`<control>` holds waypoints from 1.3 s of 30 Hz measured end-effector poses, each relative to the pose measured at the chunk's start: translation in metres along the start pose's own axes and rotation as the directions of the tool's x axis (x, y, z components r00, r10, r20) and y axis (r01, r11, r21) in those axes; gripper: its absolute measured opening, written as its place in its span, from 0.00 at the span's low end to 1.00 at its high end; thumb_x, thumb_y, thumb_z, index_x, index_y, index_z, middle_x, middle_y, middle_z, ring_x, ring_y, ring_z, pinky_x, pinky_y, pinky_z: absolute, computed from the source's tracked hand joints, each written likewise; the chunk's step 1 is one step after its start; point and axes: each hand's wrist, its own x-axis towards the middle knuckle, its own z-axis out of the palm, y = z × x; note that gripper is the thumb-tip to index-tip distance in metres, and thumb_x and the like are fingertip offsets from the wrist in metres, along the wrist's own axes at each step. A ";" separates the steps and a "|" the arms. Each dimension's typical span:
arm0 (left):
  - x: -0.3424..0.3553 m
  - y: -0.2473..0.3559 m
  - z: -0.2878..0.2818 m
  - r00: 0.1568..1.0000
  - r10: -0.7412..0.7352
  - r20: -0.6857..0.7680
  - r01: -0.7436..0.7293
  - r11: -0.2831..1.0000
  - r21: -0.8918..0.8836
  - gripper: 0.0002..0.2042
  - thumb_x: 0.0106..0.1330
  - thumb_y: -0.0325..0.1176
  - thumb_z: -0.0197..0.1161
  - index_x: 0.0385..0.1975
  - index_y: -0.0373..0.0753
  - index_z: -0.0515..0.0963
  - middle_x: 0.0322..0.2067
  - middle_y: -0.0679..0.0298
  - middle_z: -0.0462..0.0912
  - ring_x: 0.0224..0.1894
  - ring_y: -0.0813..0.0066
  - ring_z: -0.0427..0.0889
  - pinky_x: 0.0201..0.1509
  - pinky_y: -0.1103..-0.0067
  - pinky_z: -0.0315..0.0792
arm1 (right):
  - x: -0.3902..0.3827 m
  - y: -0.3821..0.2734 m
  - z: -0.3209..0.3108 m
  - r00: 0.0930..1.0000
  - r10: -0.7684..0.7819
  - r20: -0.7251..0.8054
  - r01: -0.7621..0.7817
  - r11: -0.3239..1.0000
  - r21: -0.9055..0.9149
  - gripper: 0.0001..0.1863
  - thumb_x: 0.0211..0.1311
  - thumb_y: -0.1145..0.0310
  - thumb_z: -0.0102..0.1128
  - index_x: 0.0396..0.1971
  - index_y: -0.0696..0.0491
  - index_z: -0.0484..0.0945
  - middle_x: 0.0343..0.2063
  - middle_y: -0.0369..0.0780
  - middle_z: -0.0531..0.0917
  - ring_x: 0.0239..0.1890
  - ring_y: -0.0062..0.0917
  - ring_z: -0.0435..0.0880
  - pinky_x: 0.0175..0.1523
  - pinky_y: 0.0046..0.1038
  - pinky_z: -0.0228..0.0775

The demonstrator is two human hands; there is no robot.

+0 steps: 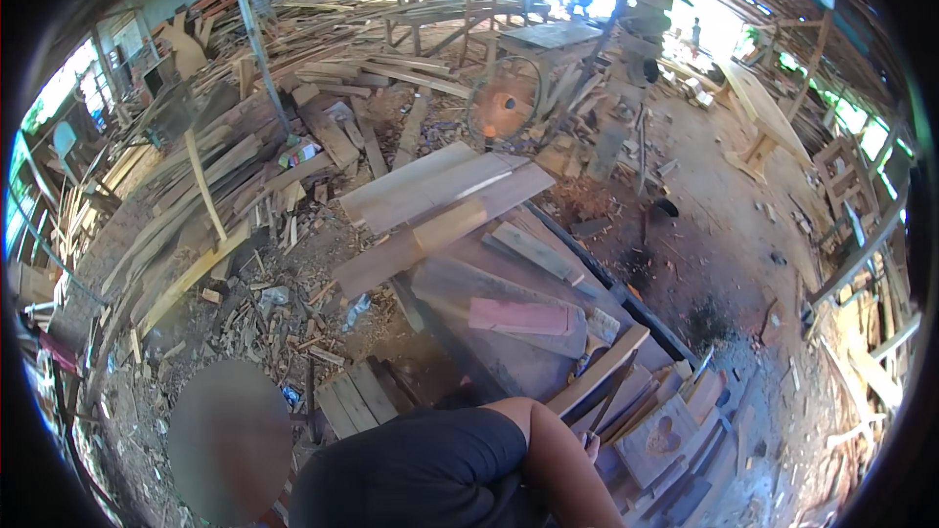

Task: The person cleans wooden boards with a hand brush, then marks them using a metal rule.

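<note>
Neither of my hands can be made out. At the lower edge a person in a dark short-sleeved shirt (421,469) leans in close, a bare arm (562,460) bent downward. Beside that arm a few fingertips (591,444) show near a dark thin stick (611,399); whose they are and what they hold, I cannot tell. Just ahead stands a low worktable (460,318) with a pinkish board (521,317) and a grey plank (538,252) on it. Long brown boards (445,225) lie across its far end. A square wooden panel with a carved shape (657,442) rests on stacked wood at the right.
A round fan (505,100) stands beyond the table. Scrap wood (284,308) and shavings litter the ground at left, with planks (215,176) piled behind. A metal post (256,34) rises there. A long wooden table (768,112) stands far right, near a dark ash patch (712,321).
</note>
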 end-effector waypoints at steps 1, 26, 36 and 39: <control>-0.006 0.002 -0.007 1.000 0.001 -0.011 -0.001 1.000 0.015 0.11 0.68 0.39 0.59 0.36 0.37 0.78 0.30 0.66 0.80 0.34 0.78 0.79 0.39 0.78 0.72 | 0.002 -0.006 0.002 0.994 0.111 0.004 -0.111 0.994 -0.024 0.08 0.71 0.64 0.50 0.35 0.53 0.70 0.14 0.34 0.70 0.14 0.15 0.67 0.20 0.20 0.58; -0.260 -0.116 -0.110 0.313 -0.081 -0.946 0.727 0.661 0.184 0.17 0.64 0.47 0.56 0.28 0.38 0.81 0.27 0.52 0.81 0.30 0.48 0.81 0.37 0.60 0.74 | 0.106 -0.024 0.087 0.959 0.067 0.274 0.022 0.951 -0.307 0.11 0.70 0.64 0.55 0.38 0.56 0.69 0.19 0.32 0.68 0.19 0.15 0.62 0.22 0.22 0.57; -0.315 -0.195 -0.009 -0.394 -0.459 -0.796 0.768 0.312 -0.560 0.17 0.59 0.43 0.65 0.41 0.38 0.75 0.41 0.51 0.78 0.46 0.49 0.77 0.47 0.59 0.73 | 0.044 -0.003 -0.006 0.577 0.286 0.765 0.272 0.816 -0.510 0.05 0.64 0.76 0.56 0.36 0.57 0.69 0.21 0.48 0.74 0.20 0.31 0.73 0.27 0.34 0.66; -0.326 -0.212 0.005 -0.235 -0.513 -0.826 0.747 0.448 -0.491 0.13 0.61 0.40 0.64 0.37 0.37 0.76 0.34 0.55 0.80 0.41 0.56 0.80 0.45 0.63 0.73 | 0.045 0.005 -0.011 0.361 0.379 0.852 0.363 0.784 -0.503 0.12 0.57 0.81 0.57 0.40 0.56 0.71 0.35 0.53 0.77 0.39 0.52 0.78 0.39 0.41 0.70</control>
